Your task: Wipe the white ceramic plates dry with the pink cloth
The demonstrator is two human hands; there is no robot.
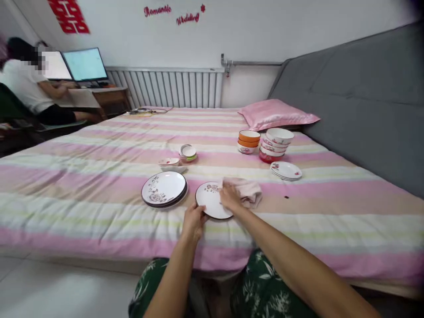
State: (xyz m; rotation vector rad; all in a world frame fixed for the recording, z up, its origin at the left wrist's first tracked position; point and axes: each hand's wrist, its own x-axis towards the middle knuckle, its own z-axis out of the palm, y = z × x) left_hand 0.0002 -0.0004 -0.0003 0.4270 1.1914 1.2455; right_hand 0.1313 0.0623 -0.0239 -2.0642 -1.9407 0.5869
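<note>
A white plate (209,202) with a dark rim and brown flowers is in front of me, just above or on the striped bed cover. My left hand (194,221) grips its lower left edge, thumb on top. On the plate's right side my right hand (229,197) presses a pale pink cloth (247,191), and part of the cloth spreads out beyond the plate. Left of this plate, a stack of similar dark-rimmed plates (164,187) lies on the bed. Small dishes (170,162) and little bowls (188,152) sit behind that stack.
Orange bowls (249,136), a taller stack of white and red bowls (274,143) and small floral plates (286,170) stand to the right. Behind them lies a pink pillow (276,114) by the grey headboard (357,97). A person (29,88) sits at a desk on the far left.
</note>
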